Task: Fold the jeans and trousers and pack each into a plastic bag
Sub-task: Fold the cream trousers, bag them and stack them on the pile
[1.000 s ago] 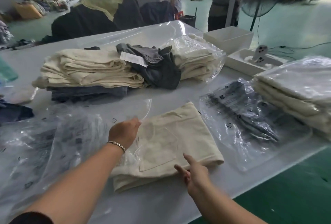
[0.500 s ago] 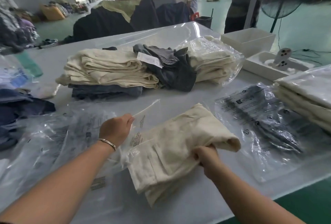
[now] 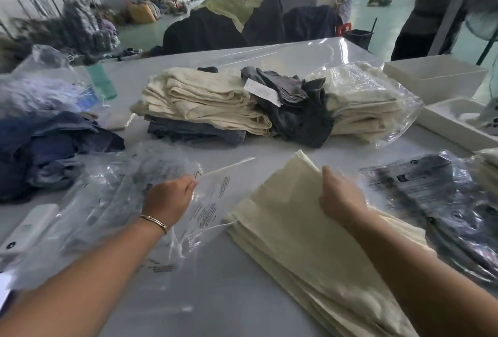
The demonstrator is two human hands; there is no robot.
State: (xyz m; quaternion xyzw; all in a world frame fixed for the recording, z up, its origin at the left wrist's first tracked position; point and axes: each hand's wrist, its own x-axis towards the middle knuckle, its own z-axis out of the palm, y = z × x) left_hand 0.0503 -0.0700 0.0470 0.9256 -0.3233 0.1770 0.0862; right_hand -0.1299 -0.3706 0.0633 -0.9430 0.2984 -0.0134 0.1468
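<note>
Since half a second ago your cream trousers [image 3: 310, 229] have swung up off the white surface [image 3: 215, 296], tilted, with the far edge raised beside the clear plastic bag [image 3: 213, 202]. Your right hand [image 3: 341, 196] grips their top edge; your left hand [image 3: 168, 198] fingers pinch the bag's mouth.

You have two hands in view, the left hand [image 3: 168, 200] and the right hand [image 3: 340, 196]. One folded cream trousers [image 3: 310, 234] lies in front of you, and one clear plastic bag [image 3: 207, 204] beside it. Behind them you have one stack of folded trousers [image 3: 204, 106], one dark crumpled garment [image 3: 299, 110], and one filled bag [image 3: 369, 104]. Two white trays [image 3: 436, 80] stand at your right.
</note>
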